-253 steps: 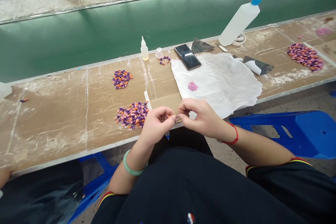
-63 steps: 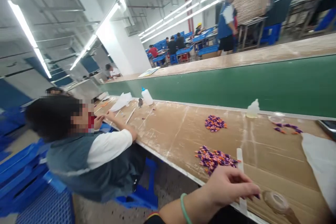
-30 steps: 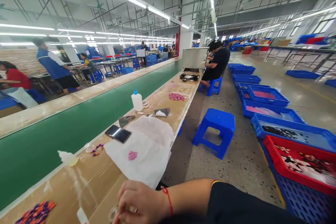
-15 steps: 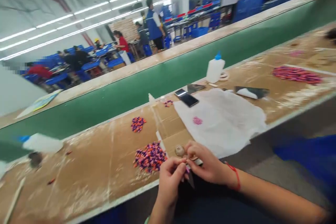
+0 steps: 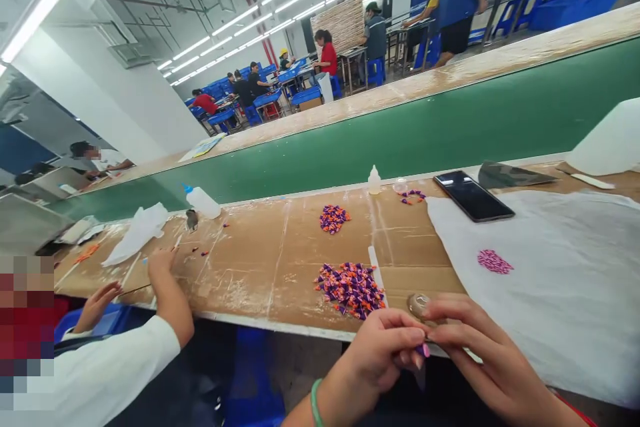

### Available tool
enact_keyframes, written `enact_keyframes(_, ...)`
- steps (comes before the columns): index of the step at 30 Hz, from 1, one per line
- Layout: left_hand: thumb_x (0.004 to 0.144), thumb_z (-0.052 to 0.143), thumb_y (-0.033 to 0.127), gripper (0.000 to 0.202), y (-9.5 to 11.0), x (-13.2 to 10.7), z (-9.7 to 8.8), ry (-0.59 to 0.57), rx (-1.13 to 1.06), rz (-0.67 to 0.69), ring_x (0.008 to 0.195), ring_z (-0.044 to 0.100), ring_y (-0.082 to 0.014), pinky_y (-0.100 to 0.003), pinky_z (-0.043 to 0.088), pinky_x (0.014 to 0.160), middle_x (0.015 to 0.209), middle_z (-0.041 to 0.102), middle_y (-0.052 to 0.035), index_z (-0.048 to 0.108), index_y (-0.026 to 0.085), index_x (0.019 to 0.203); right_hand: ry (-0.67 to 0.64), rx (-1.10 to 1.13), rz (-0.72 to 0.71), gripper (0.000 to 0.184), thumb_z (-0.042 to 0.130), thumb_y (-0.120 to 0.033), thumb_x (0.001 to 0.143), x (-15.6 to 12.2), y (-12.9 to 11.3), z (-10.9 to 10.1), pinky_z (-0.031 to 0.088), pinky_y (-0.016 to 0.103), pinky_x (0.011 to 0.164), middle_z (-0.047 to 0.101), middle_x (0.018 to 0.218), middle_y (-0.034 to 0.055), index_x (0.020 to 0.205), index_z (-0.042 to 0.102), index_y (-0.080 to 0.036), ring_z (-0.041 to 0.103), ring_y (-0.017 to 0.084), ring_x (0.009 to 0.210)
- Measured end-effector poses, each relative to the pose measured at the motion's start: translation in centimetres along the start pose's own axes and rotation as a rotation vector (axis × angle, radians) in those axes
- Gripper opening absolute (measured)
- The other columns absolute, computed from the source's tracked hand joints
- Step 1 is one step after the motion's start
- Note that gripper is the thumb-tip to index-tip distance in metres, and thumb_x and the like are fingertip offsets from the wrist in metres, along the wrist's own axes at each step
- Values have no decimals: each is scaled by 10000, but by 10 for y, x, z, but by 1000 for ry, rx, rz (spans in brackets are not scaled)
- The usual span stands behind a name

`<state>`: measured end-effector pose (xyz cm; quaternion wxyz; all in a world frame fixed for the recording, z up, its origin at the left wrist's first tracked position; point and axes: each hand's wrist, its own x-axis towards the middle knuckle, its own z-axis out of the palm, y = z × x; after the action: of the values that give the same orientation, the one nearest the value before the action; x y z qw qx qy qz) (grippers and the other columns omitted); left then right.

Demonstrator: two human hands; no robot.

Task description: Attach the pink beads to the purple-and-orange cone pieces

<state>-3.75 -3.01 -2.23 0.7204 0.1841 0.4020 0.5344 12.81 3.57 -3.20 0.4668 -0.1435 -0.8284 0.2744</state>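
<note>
My left hand [image 5: 383, 357] and my right hand [image 5: 477, 360] meet at the near edge of the cardboard-covered bench [image 5: 250, 260]. Together their fingertips pinch a tiny purple piece [image 5: 425, 349]. A small round tape roll [image 5: 418, 303] lies on the bench just above my right fingers. A heap of purple-and-orange pieces [image 5: 350, 288] sits left of my hands, and a smaller heap [image 5: 334, 218] lies farther back. A white strip [image 5: 375, 265] rests beside the near heap.
A white cloth [image 5: 555, 273] carries a pink cluster [image 5: 495, 261]; a phone [image 5: 473, 195] and small dropper bottle [image 5: 374, 181] lie behind. A green conveyor belt [image 5: 400, 140] runs past. A co-worker's hands [image 5: 160, 267] rest on the bench at left. A squeeze bottle [image 5: 203, 201] lies there.
The view has swung left and closer to the bench, so the co-worker at left shows again. My hands stay together at the bench edge, pinching a small piece.
</note>
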Motion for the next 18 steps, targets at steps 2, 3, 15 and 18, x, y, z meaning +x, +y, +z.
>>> enact_keyframes(2,419,959,455,493,1,0,3,7,2,-7,354,460,-45,-201,240,388,485,594,9,660,114,612,21,22,47,189,564,-152,913,0,-2,2,598,280,869,679,1049,73,973,686,-283,676,209,1028)
enact_keyframes(3,411,963,460,506,2,0,6,16,12,-6,361,470,-47,-198,252,392,496,602,9,668,113,631,32,45,85,149,568,-171,921,1,-3,3,600,262,848,668,1037,72,944,674,-273,679,201,1005)
enact_keyframes(15,573,875,631,552,3,1,9,150,302,300,473,486,-69,-223,393,513,557,576,12,687,125,688,128,289,377,117,623,-314,945,17,-10,16,575,181,708,593,911,42,851,681,-272,651,151,851)
enact_keyframes(18,605,827,687,585,6,0,8,152,391,328,490,488,-81,-238,403,527,569,572,0,672,128,678,116,377,458,145,626,-341,949,15,-9,18,566,184,695,584,905,39,836,682,-269,641,150,847)
